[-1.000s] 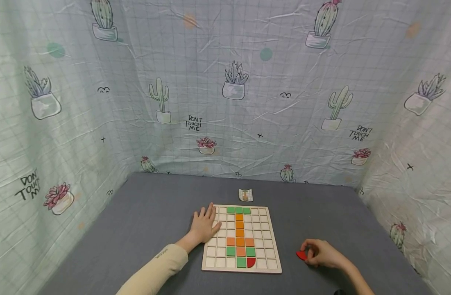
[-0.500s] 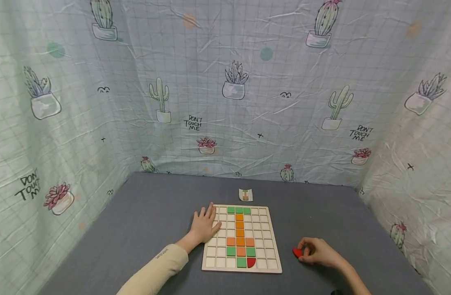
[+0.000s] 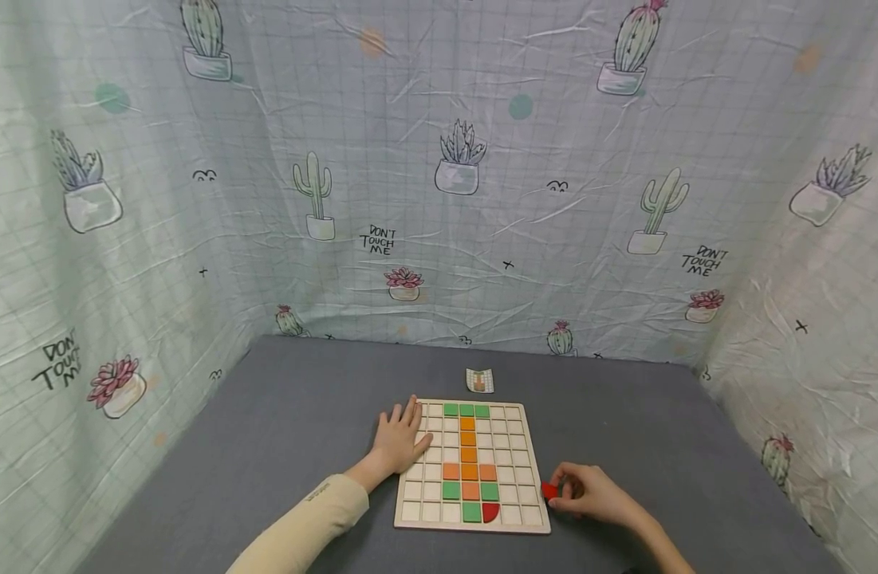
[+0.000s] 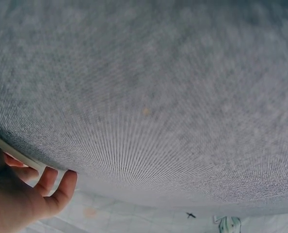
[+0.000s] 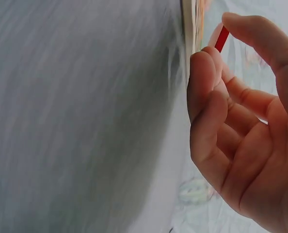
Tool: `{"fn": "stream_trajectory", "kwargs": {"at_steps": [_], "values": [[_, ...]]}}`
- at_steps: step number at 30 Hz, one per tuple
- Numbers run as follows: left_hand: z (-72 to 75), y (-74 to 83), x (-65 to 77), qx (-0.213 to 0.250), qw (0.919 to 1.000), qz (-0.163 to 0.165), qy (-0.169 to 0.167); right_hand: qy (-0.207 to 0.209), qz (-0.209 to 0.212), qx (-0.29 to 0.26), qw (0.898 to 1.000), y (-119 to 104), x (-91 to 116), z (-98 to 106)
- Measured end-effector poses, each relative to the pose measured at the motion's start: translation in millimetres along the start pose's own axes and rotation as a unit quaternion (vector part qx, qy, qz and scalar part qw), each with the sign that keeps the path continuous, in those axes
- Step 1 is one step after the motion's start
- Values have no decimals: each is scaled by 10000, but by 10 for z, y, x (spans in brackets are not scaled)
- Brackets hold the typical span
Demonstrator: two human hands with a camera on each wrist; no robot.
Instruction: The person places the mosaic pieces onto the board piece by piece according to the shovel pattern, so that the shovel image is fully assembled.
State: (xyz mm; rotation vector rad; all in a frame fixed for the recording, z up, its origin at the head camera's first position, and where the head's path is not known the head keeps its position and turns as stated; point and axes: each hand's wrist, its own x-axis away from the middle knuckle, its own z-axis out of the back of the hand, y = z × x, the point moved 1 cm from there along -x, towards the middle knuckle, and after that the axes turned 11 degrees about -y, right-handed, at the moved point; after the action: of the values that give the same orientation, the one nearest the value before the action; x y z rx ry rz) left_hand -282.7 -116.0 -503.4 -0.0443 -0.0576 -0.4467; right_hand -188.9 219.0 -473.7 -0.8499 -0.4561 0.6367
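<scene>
A pale wooden grid board lies on the table with green, orange and salmon square tiles in its middle columns. One red quarter-round tile sits in its bottom row. My left hand rests flat with spread fingers on the board's left edge; its fingertips also show low in the left wrist view. At the board's right edge, my right hand pinches a red tile between thumb and fingers. In the right wrist view only the thin edge of this red tile shows, so its full outline is hidden.
A small card with a printed grid pattern lies behind the board. Grey cloth covers the table. A cactus-print curtain encloses the back and both sides.
My right hand has moved left with the red tile, from the table beside the board to the board's right edge. The left hand has stayed in place on the board.
</scene>
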Motion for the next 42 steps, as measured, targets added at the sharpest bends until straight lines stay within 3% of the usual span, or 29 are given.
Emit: {"fn": "stream_trajectory", "kwargs": {"at_steps": [13,22,32,42], "values": [[21,2,27,-24,9999,-49,141,45,16,490,9988,-262,-280,-165],[63,8,36,-118,9999,-4,122,-129,155,492,9986,-343,-403,-250],[9,3,32,-83,9998,-68,166,-295,363,485,9977,-417,-519,-367],[18,-1,24,-161,9996,3,217,-257,405,983,9940,-514,-664,-503]]}}
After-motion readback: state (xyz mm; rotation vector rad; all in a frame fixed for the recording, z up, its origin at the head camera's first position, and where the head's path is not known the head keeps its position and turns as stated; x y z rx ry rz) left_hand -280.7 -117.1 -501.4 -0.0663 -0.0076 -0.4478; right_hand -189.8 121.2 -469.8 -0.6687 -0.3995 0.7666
